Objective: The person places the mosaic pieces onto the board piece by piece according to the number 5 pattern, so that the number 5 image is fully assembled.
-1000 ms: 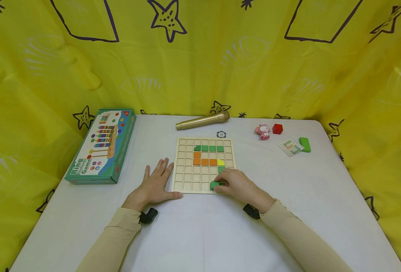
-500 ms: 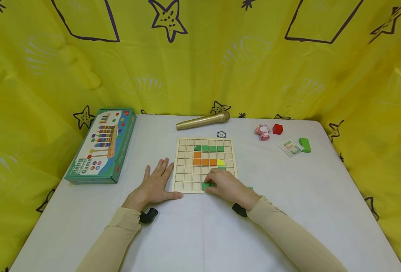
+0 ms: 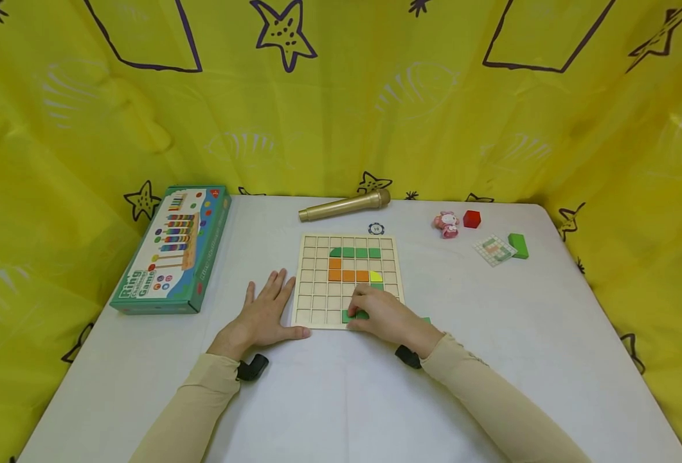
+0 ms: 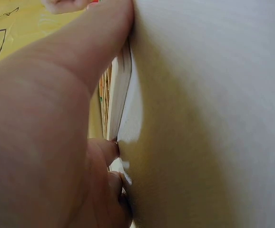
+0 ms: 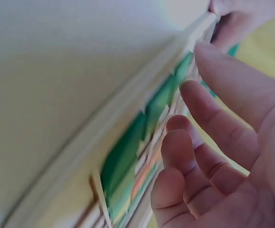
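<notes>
My left hand (image 3: 262, 316) lies flat with spread fingers at the left edge of the wooden grid board (image 3: 320, 300), its thumb by the near edge. In the left wrist view, the thumb (image 4: 99, 42) and fingertips border the board's side. My right hand (image 3: 384, 313) is over the board's near right part, thumb and index fingertips right at a green tile (image 3: 346, 316) in the nearest row. The right wrist view shows several green tiles (image 5: 124, 159) lying in the grid, with the fingers (image 5: 178, 147) loosely bent beside them. Orange tiles (image 3: 349, 276) and a yellow tile (image 3: 375, 276) sit farther up.
A green piece (image 3: 427, 320) lies partly behind the right wrist. Beyond the board are a gold microphone (image 3: 345, 206) and a chip (image 3: 376, 229). A pink figurine (image 3: 447, 225), red block (image 3: 472, 219), pattern card (image 3: 494, 251) and green block (image 3: 518, 246) stand right; a game box (image 3: 173, 251) left.
My right hand has moved left along the near row with a green tile, which now sits lower in the grid under the fingertips. My left hand has stayed put.
</notes>
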`<action>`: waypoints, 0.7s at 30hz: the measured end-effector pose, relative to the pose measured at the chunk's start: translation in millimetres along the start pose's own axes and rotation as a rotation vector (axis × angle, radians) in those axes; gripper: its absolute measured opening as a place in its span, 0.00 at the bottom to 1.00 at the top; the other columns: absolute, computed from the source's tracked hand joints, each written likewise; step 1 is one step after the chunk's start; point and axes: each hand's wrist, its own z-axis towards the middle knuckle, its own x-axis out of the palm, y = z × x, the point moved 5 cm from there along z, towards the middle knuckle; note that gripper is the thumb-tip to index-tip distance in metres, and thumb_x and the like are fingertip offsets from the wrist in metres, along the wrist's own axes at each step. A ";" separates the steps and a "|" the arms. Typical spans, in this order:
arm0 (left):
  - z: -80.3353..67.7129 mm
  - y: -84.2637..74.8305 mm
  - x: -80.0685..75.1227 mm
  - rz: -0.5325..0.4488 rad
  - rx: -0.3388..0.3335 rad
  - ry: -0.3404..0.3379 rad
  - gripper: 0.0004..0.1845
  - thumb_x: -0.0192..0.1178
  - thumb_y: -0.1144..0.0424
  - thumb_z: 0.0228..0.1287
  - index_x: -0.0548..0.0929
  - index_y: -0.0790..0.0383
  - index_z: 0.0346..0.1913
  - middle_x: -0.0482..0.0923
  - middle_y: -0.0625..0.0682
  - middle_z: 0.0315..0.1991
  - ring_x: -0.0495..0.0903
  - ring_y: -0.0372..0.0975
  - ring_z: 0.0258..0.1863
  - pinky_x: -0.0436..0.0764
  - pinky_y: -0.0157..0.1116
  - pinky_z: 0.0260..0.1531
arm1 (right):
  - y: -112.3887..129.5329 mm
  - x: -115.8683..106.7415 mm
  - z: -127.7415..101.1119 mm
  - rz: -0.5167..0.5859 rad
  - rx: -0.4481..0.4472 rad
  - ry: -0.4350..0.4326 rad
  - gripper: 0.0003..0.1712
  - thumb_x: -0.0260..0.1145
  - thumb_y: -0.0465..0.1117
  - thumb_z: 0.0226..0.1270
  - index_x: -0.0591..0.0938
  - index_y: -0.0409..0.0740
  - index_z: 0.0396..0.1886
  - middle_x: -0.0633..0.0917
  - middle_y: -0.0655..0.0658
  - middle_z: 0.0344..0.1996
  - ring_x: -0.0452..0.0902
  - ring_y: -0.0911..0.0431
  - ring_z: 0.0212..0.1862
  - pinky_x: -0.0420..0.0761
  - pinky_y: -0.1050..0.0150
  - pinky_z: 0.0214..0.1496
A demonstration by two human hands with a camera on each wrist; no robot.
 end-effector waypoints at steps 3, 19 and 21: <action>0.5 -0.2 0.7 0.005 0.002 0.000 0.64 0.60 0.25 0.49 0.49 0.65 0.77 0.38 0.61 0.77 0.35 0.51 0.76 0.33 0.62 0.66 | -4.9 -10.3 -9.7 0.022 0.007 -0.026 0.06 0.71 0.40 0.64 0.86 0.44 0.39 0.78 0.53 0.37 0.74 0.58 0.38 0.77 0.63 0.42; 1.1 1.7 1.0 0.000 0.001 -0.001 0.64 0.61 0.25 0.49 0.49 0.65 0.77 0.38 0.62 0.77 0.35 0.51 0.76 0.32 0.63 0.65 | -55.0 -41.0 -114.4 0.110 0.246 -0.090 0.08 0.72 0.37 0.61 0.86 0.42 0.41 0.78 0.58 0.31 0.69 0.64 0.28 0.73 0.68 0.30; 1.0 1.9 1.1 -0.002 0.000 -0.002 0.64 0.61 0.25 0.49 0.49 0.65 0.77 0.38 0.62 0.77 0.35 0.51 0.76 0.32 0.63 0.65 | -56.0 -39.6 -122.0 0.120 0.252 -0.092 0.10 0.74 0.38 0.60 0.86 0.43 0.41 0.77 0.58 0.31 0.68 0.64 0.28 0.72 0.68 0.29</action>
